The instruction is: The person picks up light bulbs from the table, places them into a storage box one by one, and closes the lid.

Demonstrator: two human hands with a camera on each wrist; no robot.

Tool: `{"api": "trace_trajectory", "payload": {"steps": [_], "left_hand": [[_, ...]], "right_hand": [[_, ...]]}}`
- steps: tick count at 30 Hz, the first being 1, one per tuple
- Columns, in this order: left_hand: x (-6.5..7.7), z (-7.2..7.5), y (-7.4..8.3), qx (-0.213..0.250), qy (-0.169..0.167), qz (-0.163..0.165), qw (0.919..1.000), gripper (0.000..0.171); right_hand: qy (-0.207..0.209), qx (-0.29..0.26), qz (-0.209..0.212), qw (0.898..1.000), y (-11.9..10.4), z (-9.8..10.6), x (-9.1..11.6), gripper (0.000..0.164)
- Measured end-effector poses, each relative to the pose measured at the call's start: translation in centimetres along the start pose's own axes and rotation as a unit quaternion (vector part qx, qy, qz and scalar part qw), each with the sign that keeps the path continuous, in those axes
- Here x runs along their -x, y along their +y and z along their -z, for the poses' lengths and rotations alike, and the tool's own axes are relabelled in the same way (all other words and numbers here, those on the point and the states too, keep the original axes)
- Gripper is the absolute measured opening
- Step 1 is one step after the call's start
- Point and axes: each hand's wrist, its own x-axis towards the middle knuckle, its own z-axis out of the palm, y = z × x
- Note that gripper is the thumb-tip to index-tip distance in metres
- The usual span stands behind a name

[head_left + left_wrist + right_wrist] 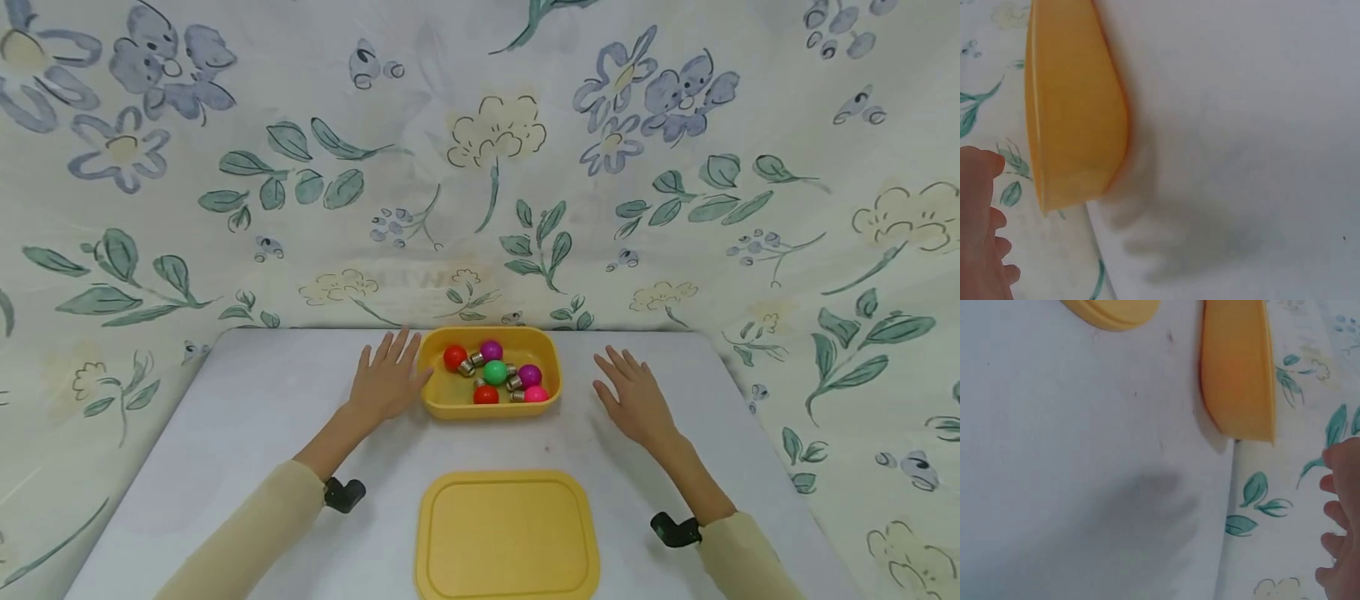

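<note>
A yellow plastic box (pixel 491 412) stands at the far side of the white table, holding several small coloured light bulbs with silver screw bases: red (pixel 454 357), green (pixel 495 372), purple and pink. My left hand (pixel 386 383) is beside the box's left end, fingers straight and spread, thumb close to its rim. To the right of the box, a short gap away, hovers my right hand (pixel 636 397) with fingers extended and nothing in them. Both hands cast shadows on the tabletop. In the left wrist view the box's side wall (pixel 1075 106) shows beside the thumb.
Nearer the front of the white table (pixel 285 542) lies a flat yellow lid (pixel 507 533) with a raised rim. A floral-patterned cloth (pixel 420 167) hangs behind the table and down both sides. Each wrist wears a black camera mount (pixel 344 495).
</note>
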Motion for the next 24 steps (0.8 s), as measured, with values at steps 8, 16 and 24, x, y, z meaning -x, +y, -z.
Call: {"api": "trace_trajectory", "payload": {"steps": [8,16,24], "left_hand": [[3.0,2.3,-0.7,-0.007,0.006,-0.005,1.0000,0.076],[6.1,4.2,-0.6,0.005,0.008,0.001,1.0000,0.079],[7.9,5.5,-0.3,0.005,0.017,0.004,0.9998,0.082]], "right_hand": [[-0.032,0.047,-0.023,0.998,0.8,2.2,1.7,0.052],[-0.044,0.068,-0.037,0.996,0.8,4.1,3.7,0.057],[-0.061,0.079,-0.053,0.994,0.1,5.5,5.0,0.064]]}}
